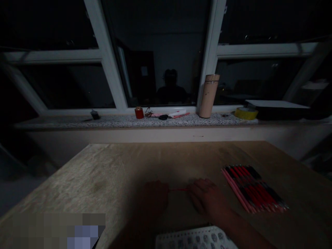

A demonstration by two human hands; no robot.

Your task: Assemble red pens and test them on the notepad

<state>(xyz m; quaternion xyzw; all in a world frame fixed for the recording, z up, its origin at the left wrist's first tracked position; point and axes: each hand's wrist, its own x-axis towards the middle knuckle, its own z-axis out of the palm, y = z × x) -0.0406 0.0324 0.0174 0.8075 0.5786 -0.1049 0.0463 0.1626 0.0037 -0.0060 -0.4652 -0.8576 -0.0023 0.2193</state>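
Observation:
Both my hands rest on the wooden table [109, 173] in dim light. My left hand [154, 197] and my right hand [206, 197] each pinch one end of a thin red pencil [178, 189] held level between them. To the right of my right hand lies a row of several red and black pencils [252, 188], side by side. A white patterned sleeve or cloth [194, 238] shows at the bottom edge.
Beyond the table runs a stone windowsill [116, 121] under dark windows. On it stand a tall tan flask [209, 95], a small red jar [139, 112], a yellow tape roll [246, 113], small clutter [168, 114] and a dark tray [280, 110].

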